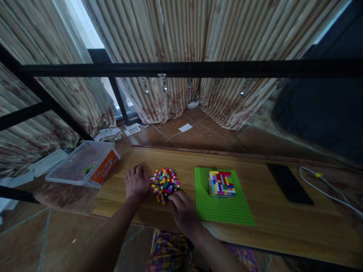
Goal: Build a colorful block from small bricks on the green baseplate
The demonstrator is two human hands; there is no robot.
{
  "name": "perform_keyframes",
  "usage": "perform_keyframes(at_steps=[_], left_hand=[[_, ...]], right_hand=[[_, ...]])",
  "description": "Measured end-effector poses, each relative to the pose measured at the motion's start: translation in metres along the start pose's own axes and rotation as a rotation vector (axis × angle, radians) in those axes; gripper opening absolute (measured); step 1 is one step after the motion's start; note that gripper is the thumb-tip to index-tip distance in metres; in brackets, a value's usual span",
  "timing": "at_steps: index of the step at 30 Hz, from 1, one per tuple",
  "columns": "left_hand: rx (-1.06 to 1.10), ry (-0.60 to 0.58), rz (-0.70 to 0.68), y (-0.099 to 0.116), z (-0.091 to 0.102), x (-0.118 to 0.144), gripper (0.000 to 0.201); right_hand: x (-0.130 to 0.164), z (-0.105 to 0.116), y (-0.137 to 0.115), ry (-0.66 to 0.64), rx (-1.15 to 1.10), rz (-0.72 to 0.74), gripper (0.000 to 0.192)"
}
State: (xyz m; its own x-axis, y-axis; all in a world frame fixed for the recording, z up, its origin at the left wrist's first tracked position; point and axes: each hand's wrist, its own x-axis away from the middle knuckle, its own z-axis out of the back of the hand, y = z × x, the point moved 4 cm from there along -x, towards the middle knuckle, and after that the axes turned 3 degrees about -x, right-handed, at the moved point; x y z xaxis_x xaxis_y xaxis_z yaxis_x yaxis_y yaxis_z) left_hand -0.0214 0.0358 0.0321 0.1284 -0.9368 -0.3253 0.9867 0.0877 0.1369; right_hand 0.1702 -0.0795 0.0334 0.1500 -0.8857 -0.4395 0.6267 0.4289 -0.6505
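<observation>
A heap of small multicoloured toy bricks (165, 184) lies on the wooden table. My left hand (136, 183) rests on the tabletop just left of the heap, palm down, with its fingers loosely spread and nothing visible in them. At the heap's lower right edge is my right hand (183, 210), its fingers bent together over the bricks. Whatever may be between those fingertips is hidden. Right of this hand lies a green studded baseplate (225, 213), and a block-shaped build of many coloured bricks (221, 185) stands on its upper part, with red pieces on top.
A clear plastic box (76, 162) with an orange label sits at the table's left end. On the right lie a black phone-like slab (289, 184) and a white cable (323, 192). A black metal bar (181, 69) crosses beyond the table, before striped curtains (176, 34).
</observation>
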Motion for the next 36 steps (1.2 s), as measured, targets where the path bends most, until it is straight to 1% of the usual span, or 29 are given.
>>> perform_keyframes(at_steps=[2, 3, 5, 7, 9, 11, 13, 15, 18, 21, 25, 28, 30, 32, 34, 36], left_hand=[[0.000, -0.006, 0.007, 0.000, 0.000, 0.000, 0.038], [0.000, -0.009, 0.010, 0.000, 0.000, -0.001, 0.038], [-0.001, -0.016, 0.016, 0.000, 0.000, -0.001, 0.039], [-0.001, -0.016, 0.016, 0.000, 0.000, -0.001, 0.039], [-0.005, -0.011, 0.016, 0.001, 0.001, -0.001, 0.039], [-0.013, -0.009, 0.010, 0.001, 0.002, -0.001, 0.039], [-0.020, -0.012, 0.005, 0.001, 0.002, -0.001, 0.039], [-0.025, -0.016, -0.002, 0.001, 0.002, -0.002, 0.040], [-0.032, -0.013, -0.002, 0.000, 0.001, -0.002, 0.039], [-0.040, 0.003, -0.004, -0.001, 0.000, -0.002, 0.040], [-0.031, 0.011, -0.012, 0.000, 0.000, -0.002, 0.039], [-0.025, 0.005, -0.005, 0.000, 0.001, -0.002, 0.039], [-0.027, 0.005, 0.002, 0.000, 0.000, -0.002, 0.040], [-0.028, 0.007, 0.000, 0.000, -0.001, -0.001, 0.040], [-0.023, 0.014, -0.001, -0.001, -0.002, -0.001, 0.040], [-0.015, 0.020, 0.003, -0.001, -0.002, -0.001, 0.040]], right_hand=[[0.004, 0.015, -0.001, 0.060, -0.155, -0.063, 0.020], [0.006, 0.025, 0.000, 0.100, -0.230, -0.117, 0.020], [0.011, 0.049, 0.010, 0.220, -0.348, -0.253, 0.016], [0.015, 0.075, 0.026, 0.333, -0.417, -0.368, 0.014], [0.017, 0.101, 0.047, 0.436, -0.467, -0.429, 0.015], [0.017, 0.124, 0.069, 0.529, -0.510, -0.506, 0.023], [0.016, 0.139, 0.089, 0.548, -0.527, -0.593, 0.029], [0.014, 0.150, 0.101, 0.540, -0.488, -0.616, 0.031], [0.009, 0.158, 0.107, 0.493, -0.398, -0.567, 0.027], [0.004, 0.157, 0.108, 0.437, -0.370, -0.537, 0.026], [-0.001, 0.152, 0.112, 0.456, -0.400, -0.560, 0.029], [-0.004, 0.150, 0.114, 0.444, -0.347, -0.569, 0.032], [-0.009, 0.151, 0.114, 0.379, -0.281, -0.554, 0.032], [-0.016, 0.152, 0.110, 0.294, -0.179, -0.502, 0.029], [-0.025, 0.153, 0.104, 0.200, -0.059, -0.408, 0.024], [-0.034, 0.152, 0.098, 0.100, 0.032, -0.296, 0.024]])
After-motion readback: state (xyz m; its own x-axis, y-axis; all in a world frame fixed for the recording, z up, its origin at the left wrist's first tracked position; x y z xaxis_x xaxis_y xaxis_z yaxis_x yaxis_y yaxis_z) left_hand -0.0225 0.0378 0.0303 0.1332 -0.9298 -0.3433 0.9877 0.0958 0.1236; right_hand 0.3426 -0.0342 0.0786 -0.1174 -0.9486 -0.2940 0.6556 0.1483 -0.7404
